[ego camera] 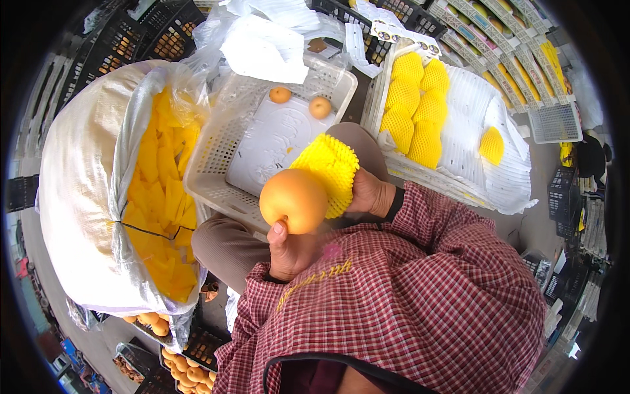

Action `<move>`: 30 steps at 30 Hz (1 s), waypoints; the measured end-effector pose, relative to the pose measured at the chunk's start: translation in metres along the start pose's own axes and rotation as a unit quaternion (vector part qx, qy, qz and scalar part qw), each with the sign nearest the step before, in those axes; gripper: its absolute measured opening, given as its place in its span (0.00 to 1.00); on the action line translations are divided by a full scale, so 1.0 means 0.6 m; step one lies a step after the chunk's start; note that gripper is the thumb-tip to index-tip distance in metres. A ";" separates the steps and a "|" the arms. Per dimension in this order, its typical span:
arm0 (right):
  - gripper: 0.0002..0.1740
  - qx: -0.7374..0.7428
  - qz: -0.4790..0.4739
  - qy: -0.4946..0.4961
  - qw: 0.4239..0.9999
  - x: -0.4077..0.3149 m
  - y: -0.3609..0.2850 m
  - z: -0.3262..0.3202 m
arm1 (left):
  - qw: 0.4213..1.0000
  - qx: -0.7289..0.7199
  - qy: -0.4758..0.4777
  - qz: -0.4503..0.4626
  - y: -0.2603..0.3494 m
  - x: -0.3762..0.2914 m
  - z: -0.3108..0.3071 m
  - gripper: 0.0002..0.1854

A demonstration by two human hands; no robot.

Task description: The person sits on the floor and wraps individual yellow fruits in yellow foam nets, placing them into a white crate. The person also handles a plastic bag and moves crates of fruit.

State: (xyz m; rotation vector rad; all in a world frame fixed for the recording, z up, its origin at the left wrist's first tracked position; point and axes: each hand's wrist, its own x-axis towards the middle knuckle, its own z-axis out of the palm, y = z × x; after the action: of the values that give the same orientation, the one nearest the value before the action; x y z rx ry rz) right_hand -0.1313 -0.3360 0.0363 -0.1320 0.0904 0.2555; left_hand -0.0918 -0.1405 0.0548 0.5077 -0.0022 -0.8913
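My left hand (290, 251) holds a large round tan-orange pear (293, 201) from below, thumb near its stem. In my right hand (368, 193) is a yellow foam net sleeve (330, 172), its side touching or just behind the pear; the fingers behind it are hidden. Beyond my hands, a pale plastic crate (216, 172) has two smaller pears lying inside, one pear (280, 94) at the far side and another pear (320, 107) to its right. To the right, a lined box (443, 184) holds two rows of yellow net-wrapped fruit (403, 96).
A large white woven sack (83, 197) full of flat yellow foam sleeves (165, 197) stands at the left. White foam sheets (266, 49) lie over the crate's far end. Black crates (113, 42) stand behind, and a crate of pears (189, 372) is at the lower left.
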 end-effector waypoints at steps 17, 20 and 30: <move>0.44 -0.480 -0.312 0.115 0.812 -0.066 -0.031 0.009 | 0.834 0.488 0.005 0.256 -0.042 0.156 0.090 0.44; 0.42 -0.362 -0.366 0.188 0.836 -0.092 -0.111 -0.005 | 0.660 0.657 -0.247 0.269 -0.057 0.176 0.142 0.40; 0.48 -0.262 -0.492 0.613 0.560 -0.353 -0.521 -0.202 | 0.791 0.571 -0.217 0.037 -0.093 0.197 0.094 0.35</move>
State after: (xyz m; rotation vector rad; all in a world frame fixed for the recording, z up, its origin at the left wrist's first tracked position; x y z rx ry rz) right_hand -0.2637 -0.7047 -0.0238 -0.9295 1.3271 -1.0409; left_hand -0.0699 -0.2811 0.0569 1.4047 -1.0406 -0.8400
